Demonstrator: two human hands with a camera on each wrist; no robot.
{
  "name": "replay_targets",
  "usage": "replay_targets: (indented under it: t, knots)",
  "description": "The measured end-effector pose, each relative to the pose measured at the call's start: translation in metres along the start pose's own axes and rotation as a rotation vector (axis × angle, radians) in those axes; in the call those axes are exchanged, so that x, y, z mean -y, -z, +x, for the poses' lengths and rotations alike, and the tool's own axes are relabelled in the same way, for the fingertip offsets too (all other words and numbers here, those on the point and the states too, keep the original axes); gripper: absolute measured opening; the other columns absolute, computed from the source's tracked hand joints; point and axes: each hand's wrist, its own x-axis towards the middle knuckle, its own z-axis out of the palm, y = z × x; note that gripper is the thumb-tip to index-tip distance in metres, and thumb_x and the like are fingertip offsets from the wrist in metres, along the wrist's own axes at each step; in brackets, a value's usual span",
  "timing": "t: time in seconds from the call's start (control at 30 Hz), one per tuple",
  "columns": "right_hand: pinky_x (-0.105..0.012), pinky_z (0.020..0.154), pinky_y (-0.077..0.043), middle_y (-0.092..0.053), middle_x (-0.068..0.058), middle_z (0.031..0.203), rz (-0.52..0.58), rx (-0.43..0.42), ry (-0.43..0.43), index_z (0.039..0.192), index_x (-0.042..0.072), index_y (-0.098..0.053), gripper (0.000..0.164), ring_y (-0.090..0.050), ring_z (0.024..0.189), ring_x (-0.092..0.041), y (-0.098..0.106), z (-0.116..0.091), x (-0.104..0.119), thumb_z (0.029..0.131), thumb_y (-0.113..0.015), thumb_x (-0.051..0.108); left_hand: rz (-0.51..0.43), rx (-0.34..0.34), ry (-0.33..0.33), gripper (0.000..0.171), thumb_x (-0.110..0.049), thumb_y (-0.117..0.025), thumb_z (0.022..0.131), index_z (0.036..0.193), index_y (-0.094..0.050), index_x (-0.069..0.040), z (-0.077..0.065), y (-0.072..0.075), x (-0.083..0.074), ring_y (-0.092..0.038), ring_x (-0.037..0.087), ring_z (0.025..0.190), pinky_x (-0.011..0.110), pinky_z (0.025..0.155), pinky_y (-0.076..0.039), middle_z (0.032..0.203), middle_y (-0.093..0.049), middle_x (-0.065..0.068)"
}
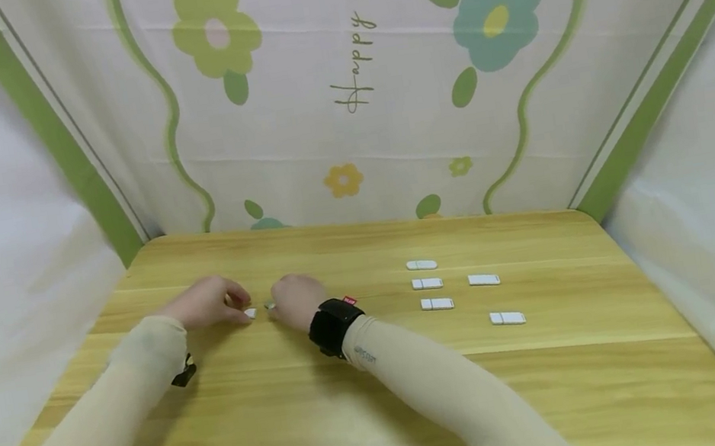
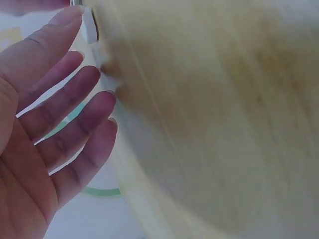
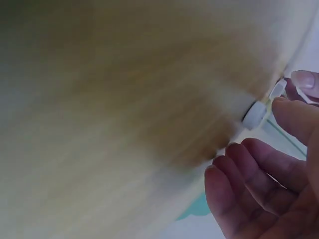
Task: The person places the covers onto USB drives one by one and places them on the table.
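My left hand pinches a small white cap between thumb and fingertips, just above the wooden table. In the left wrist view, that white piece shows at the thumb tip, while the other fingers are spread and slightly bent. Close by on the right, my right hand holds a white USB stick at its thumb tip. Most of that stick is hidden behind the hand in the head view, where only a small end shows. A narrow gap separates the two pieces.
Several white USB sticks lie to the right: an upper rounded one, two below it, a plain-looking one, and the nearest one. A flower-printed curtain stands behind the table.
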Motion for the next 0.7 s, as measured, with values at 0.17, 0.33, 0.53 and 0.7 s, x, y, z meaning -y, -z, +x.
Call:
replay_targets:
  t: [0.17,0.33,0.53,0.7]
  knots:
    - [-0.025,0.063,-0.050,-0.061,0.006,0.085,0.005,0.032,-0.009,0.088,0.017,-0.070,0.022,-0.054,0.072,-0.007,-0.005,0.008,0.007,0.094,-0.068,0.038,-0.004,0.016,0.004,0.025,-0.022,-0.081,0.083,0.104,-0.075,-0.010,0.001,-0.004,-0.005,-0.063,0.017,0.091,0.042,0.083,-0.052,0.096,-0.070,-0.004]
    - [-0.026,0.067,-0.054,-0.064,0.003,0.096,-0.044,0.051,-0.005,0.100,0.017,-0.073,0.013,-0.059,0.079,-0.010,-0.008,0.012,0.009,0.099,-0.063,0.025,0.009,0.024,-0.018,0.013,-0.019,-0.078,0.086,0.098,-0.076,-0.013,0.004,-0.005,-0.008,-0.061,0.015,0.086,0.040,0.080,-0.051,0.092,-0.069,-0.005]
    - [-0.024,0.070,-0.053,-0.065,0.001,0.097,-0.040,0.046,0.016,0.099,0.015,-0.073,0.012,-0.060,0.083,-0.010,-0.008,0.010,0.005,0.099,-0.061,0.017,0.027,0.022,-0.036,0.007,-0.015,-0.076,0.088,0.095,-0.076,-0.014,0.005,-0.007,-0.011,-0.062,0.013,0.084,0.039,0.078,-0.053,0.091,-0.070,-0.006]
    - [-0.024,0.066,-0.053,-0.066,0.001,0.092,-0.033,0.031,0.029,0.096,0.014,-0.074,0.013,-0.061,0.078,-0.010,-0.003,0.001,-0.002,0.099,-0.061,0.015,0.036,0.007,-0.046,0.005,-0.012,-0.075,0.089,0.094,-0.076,-0.014,0.006,-0.010,-0.012,-0.062,0.013,0.084,0.040,0.078,-0.053,0.090,-0.070,-0.006]
